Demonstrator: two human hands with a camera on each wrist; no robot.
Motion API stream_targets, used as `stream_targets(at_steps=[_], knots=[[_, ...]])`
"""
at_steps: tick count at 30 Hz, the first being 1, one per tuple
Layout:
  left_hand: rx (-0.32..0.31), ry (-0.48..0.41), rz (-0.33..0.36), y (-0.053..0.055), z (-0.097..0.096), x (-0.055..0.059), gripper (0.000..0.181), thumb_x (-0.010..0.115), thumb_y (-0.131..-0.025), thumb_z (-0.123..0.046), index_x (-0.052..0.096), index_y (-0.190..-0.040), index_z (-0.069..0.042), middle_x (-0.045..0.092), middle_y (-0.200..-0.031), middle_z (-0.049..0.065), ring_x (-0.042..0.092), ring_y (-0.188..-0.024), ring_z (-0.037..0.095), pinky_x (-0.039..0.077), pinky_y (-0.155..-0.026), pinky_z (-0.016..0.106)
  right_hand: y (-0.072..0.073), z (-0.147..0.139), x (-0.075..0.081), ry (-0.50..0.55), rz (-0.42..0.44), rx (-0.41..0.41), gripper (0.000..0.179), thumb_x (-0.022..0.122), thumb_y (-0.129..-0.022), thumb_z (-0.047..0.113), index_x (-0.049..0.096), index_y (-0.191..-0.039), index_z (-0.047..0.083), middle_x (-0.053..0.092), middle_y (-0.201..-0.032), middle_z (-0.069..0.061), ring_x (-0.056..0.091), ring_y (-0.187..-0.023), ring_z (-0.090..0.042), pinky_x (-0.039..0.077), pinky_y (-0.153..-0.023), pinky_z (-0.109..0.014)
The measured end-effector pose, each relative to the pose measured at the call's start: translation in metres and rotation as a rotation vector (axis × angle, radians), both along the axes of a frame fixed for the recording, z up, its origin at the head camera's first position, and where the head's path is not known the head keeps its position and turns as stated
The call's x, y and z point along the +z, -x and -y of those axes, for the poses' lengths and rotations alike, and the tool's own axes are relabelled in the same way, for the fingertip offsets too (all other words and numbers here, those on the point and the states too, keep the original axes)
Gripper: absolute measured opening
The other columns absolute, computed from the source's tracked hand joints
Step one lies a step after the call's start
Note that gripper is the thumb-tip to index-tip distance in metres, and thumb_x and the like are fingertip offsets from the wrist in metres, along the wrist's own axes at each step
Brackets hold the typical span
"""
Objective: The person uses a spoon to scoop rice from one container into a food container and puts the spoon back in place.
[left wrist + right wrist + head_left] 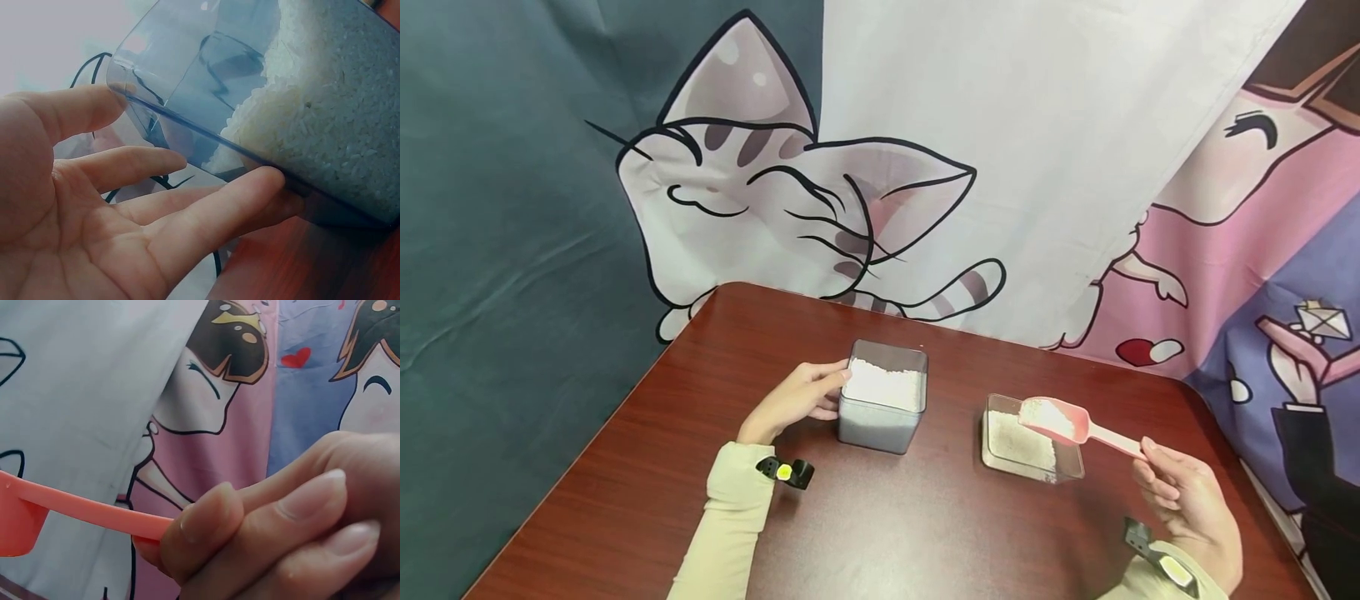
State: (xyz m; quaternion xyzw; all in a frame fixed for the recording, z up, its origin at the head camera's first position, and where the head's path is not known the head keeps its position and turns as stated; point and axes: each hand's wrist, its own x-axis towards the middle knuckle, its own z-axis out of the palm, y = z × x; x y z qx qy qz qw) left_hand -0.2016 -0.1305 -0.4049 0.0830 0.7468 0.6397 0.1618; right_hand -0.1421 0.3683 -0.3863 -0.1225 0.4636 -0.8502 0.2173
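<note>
My left hand [797, 400] is at the left side of a tall clear square container [878, 429], its fingers nearly straight against the wall. White rice [337, 106] fills much of that container, heaped unevenly. With thumb and fingers, my right hand [1195, 504] pinches the handle end of a pink scoop [1078, 423]. White grains lie in the scoop's bowl, which hangs over a shallower clear container [1070, 464]. That low container holds a layer of off-white grains [1017, 439]. In the right wrist view, curled fingers [206, 519] wrap the handle, and the scoop's bowl is partly cut off.
Both containers stand on a reddish-brown wooden table [827, 533], the low one to the right of the tall one. Behind the table's far edge hangs a cloth backdrop [1037, 108] with cartoon figures. A black band [786, 472] is on the left wrist.
</note>
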Motion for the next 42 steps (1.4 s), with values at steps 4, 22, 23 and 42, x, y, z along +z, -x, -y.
stream_targets(at_steps=[4,22,23,42], knots=[[0.003,0.0,0.004,0.001,0.0,-0.001,0.053,0.051,-0.094,-0.032,0.04,-0.138,-0.005,0.052,-0.126,0.02,0.065,-0.088,0.025,0.055,-0.074,0.038,0.001,0.001,-0.002,-0.111,0.012,-0.101,0.053,0.015,-0.102,0.008,0.061,-0.079,-0.003,0.035,-0.057,-0.003,0.011,-0.048,-0.013,-0.001,-0.036,-0.025],[0.009,-0.008,0.012,0.002,-0.001,-0.003,0.053,0.052,-0.094,-0.031,0.04,-0.138,-0.003,0.055,-0.12,0.022,0.065,-0.086,0.025,0.055,-0.073,0.039,-0.003,0.013,0.007,-0.611,0.045,-0.412,0.033,0.047,-0.097,0.015,0.064,-0.069,0.009,0.053,-0.055,0.005,0.027,-0.043,-0.005,0.004,-0.043,-0.034],[0.007,-0.009,0.01,0.001,-0.001,-0.003,0.054,0.052,-0.094,-0.031,0.04,-0.138,-0.003,0.055,-0.12,0.022,0.065,-0.086,0.025,0.055,-0.073,0.039,-0.003,0.014,0.008,-0.626,0.032,-0.421,0.032,0.047,-0.097,0.015,0.064,-0.07,0.009,0.053,-0.055,0.005,0.029,-0.043,-0.004,0.005,-0.042,-0.034],[0.011,0.004,0.003,0.002,-0.001,-0.001,0.054,0.052,-0.093,-0.034,0.041,-0.138,-0.007,0.055,-0.123,0.019,0.065,-0.087,0.023,0.055,-0.074,0.038,-0.01,0.035,0.03,-0.961,-0.181,-0.584,0.025,0.056,-0.092,0.02,0.063,-0.072,0.007,0.054,-0.051,-0.001,0.04,-0.04,-0.009,0.025,-0.037,-0.035]])
